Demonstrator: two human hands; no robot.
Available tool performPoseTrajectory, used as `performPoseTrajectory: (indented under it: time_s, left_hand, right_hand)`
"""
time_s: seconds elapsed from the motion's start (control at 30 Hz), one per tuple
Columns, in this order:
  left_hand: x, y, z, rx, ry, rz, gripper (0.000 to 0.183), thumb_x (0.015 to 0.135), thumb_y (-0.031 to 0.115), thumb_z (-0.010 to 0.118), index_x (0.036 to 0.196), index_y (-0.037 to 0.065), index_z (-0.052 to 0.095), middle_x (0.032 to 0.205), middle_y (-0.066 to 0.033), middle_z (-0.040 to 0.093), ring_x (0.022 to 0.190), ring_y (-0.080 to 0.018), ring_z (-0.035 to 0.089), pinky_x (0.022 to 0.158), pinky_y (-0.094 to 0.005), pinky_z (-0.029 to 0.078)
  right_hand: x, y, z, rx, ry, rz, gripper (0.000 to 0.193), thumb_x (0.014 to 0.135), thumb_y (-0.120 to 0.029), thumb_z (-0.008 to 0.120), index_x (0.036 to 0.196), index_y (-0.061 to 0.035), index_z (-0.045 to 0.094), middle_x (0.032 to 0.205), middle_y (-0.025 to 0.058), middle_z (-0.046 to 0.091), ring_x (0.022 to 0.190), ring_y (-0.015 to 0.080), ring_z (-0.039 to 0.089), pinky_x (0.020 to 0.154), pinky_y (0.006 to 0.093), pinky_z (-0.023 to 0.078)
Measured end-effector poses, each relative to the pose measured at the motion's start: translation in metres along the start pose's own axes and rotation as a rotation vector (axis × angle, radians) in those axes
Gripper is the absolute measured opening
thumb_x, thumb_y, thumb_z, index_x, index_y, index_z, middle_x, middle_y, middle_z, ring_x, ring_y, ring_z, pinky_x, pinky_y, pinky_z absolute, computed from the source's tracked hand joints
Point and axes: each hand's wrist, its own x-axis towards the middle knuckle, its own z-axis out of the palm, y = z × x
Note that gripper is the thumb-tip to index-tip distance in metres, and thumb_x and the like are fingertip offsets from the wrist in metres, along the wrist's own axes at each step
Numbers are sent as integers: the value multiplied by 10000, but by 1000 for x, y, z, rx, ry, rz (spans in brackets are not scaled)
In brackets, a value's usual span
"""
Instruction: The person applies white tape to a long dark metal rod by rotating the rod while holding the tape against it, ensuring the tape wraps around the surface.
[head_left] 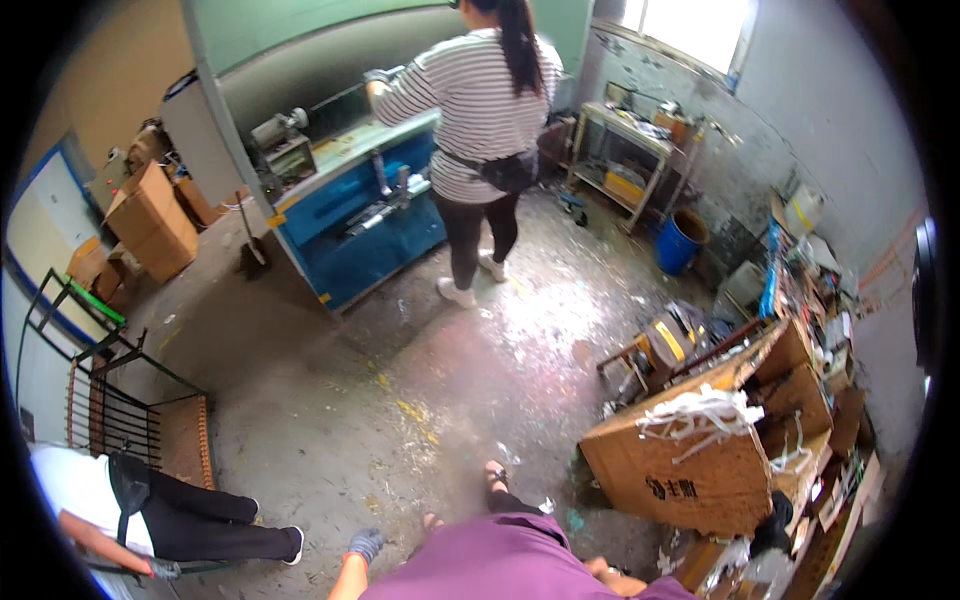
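My left hand hangs at my left side in a grey glove with an orange cuff. Its fingers look loosely stretched, and I make out nothing in them. The concrete floor lies beneath it. Past my purple top, some bare skin of my right arm or hand shows at the lower edge; the fingers there cannot be made out. On that side, the closest large thing is a tilted cardboard box with white plastic strips over its edge.
A person in a striped top stands at a blue-fronted workbench. Another person is beside a black metal rack at left. A blue drum, a small shelf table and a yellow-grey machine stand right.
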Motion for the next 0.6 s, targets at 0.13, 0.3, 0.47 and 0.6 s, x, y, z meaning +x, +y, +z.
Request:
performPoseTrajectory:
  time_s: [0.13, 0.3, 0.47, 0.6]
  left_hand:
    - [-33, -5, -3, 42, -59, -59, 338, 797, 317, 619, 962, 24, 651, 749, -72, 646, 623, -187, 581, 581, -309, 464]
    - [-47, 3, 2, 172, -92, -50, 387, 796, 391, 569, 870, 21, 657, 694, -66, 630, 614, -204, 565, 600, -348, 458]
    - [25, -12, 7, 92, -43, 50, 390, 796, 320, 638, 1027, 6, 627, 847, -67, 647, 722, -156, 592, 627, -300, 483]
    - [36, 19, 6, 58, 16, 170, 388, 811, 254, 632, 1080, -22, 594, 875, -75, 644, 731, -157, 591, 639, -305, 492]
  right_hand:
    - [-3, -35, -5, -472, 211, -154, 269, 718, -225, 724, 682, 31, 652, 642, 91, 631, 598, 224, 593, 543, 353, 481]
    - [-49, -179, 29, -110, 246, -476, 275, 732, -47, 554, 459, -59, 523, 404, 42, 473, 346, 144, 453, 345, 304, 358]
    - [-86, -314, 88, -51, 170, -608, 115, 841, -121, 589, 873, -12, 577, 618, 29, 548, 463, 93, 489, 404, 229, 396]
    - [-75, -325, 109, -97, 117, -673, 88, 837, -99, 590, 873, -20, 579, 658, 23, 554, 493, 83, 494, 430, 218, 402]
